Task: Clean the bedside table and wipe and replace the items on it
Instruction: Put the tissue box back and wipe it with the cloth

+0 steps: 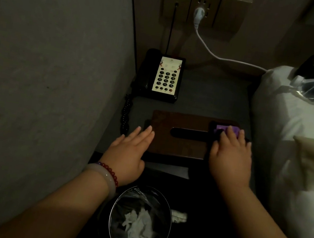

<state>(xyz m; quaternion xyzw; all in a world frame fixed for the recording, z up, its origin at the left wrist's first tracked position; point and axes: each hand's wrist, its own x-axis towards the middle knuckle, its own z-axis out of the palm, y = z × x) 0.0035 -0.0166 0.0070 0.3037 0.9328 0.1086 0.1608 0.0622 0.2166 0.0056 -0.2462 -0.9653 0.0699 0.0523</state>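
Head view: left hand [129, 151] flat, fingers straight, touching the left end of the brown tissue box [179, 143] at the table [207, 98] front. Right hand [230, 158] palm-down, fingers extended, pressing purple cloth [222, 128] on the box's right end. Phone [163, 76] back-left.
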